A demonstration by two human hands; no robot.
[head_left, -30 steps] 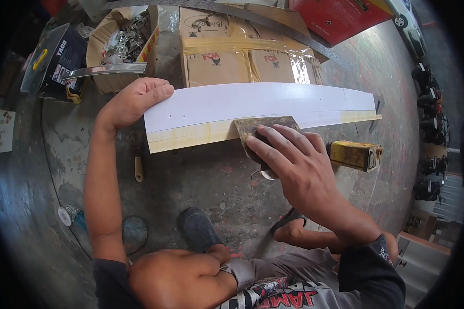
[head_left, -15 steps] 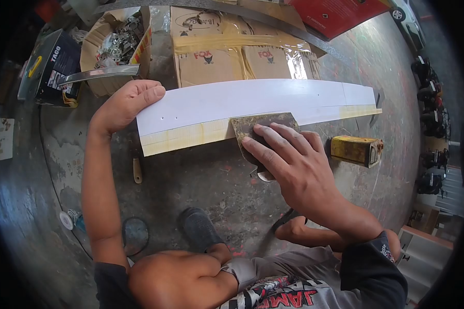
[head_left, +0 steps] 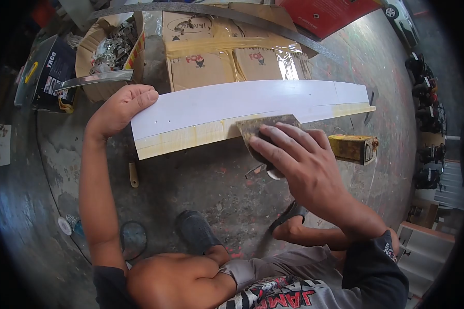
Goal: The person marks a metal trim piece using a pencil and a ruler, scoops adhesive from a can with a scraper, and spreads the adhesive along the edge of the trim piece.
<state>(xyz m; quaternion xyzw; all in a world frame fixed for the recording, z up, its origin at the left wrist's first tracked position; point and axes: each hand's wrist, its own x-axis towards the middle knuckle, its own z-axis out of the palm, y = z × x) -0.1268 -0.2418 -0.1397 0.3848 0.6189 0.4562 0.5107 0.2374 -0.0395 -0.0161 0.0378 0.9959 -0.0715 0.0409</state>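
A long white board (head_left: 232,100) with a gently curved upper edge and small holes lies across the middle of the view. Along its lower edge runs a yellowish, glue-like strip (head_left: 185,138). My left hand (head_left: 121,110) grips the board's left end, thumb on top. A wide, stained scraper blade (head_left: 248,135) sits in my right hand (head_left: 312,162), fingers pressed on its face. Its upper edge overlaps the board's lower edge; I cannot tell how firmly it touches. Just right of that hand stands a yellow, stained rectangular tin (head_left: 351,148).
Behind the board are taped cardboard boxes (head_left: 201,69) and an open carton of metal fittings (head_left: 116,49). A metal strip (head_left: 95,79) crosses the carton's front. A handled tool (head_left: 133,175) lies on the concrete floor (head_left: 165,198). A cable (head_left: 47,170) runs at left.
My right hand and the scraper have slid slightly right along the board's lower edge. My left hand keeps its grip. The whole view has shifted a little.
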